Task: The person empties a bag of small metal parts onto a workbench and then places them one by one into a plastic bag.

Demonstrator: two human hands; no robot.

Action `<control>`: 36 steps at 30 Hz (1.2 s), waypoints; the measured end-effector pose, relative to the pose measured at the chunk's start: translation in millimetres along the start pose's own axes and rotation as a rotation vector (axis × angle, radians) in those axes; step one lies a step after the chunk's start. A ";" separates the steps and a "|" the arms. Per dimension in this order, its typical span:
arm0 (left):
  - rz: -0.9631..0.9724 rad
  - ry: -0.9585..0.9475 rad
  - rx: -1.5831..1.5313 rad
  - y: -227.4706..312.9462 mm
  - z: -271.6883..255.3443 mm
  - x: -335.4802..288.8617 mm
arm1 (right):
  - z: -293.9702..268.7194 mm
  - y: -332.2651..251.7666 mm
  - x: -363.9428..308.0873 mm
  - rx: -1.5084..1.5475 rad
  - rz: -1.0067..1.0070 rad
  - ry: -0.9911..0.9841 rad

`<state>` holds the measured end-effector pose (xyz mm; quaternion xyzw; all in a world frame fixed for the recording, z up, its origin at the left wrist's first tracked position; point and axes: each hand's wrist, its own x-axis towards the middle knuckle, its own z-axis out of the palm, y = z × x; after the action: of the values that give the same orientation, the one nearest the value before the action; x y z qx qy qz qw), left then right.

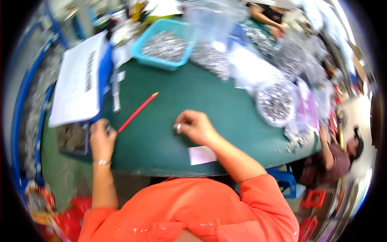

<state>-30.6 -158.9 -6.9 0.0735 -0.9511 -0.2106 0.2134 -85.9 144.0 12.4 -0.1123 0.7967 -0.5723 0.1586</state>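
My right hand [197, 128] is over the middle of the green table, its fingertips pinching a small silvery metal part [178, 128]. Just below its wrist lies a pale pink slip of paper [202, 155]. At the table's left edge, my left hand [103, 139] has its fingers curled together beside the corner of a blue-edged box [72, 138]. Something small and dark shows at its fingertips, too blurred to name. A red pencil [138, 112] lies slantwise between the hands, its lower end close to my left fingers.
A turquoise basket [136, 50] of small metal parts stands at the back. White papers on a blue folder [76, 80] lie at left. Clear bags and a round tub [275, 103] of parts fill the right side. Two other people sit at the far and right sides.
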 end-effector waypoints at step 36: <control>-0.625 -1.371 -1.462 377.0 69.9 -17.7 | -164.8 38.7 -181.3 0.301 -0.260 0.907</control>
<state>-64.1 210.5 92.0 0.0340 -0.4479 -0.7761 -0.4426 19.0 366.1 46.8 0.0737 0.6734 -0.6872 -0.2622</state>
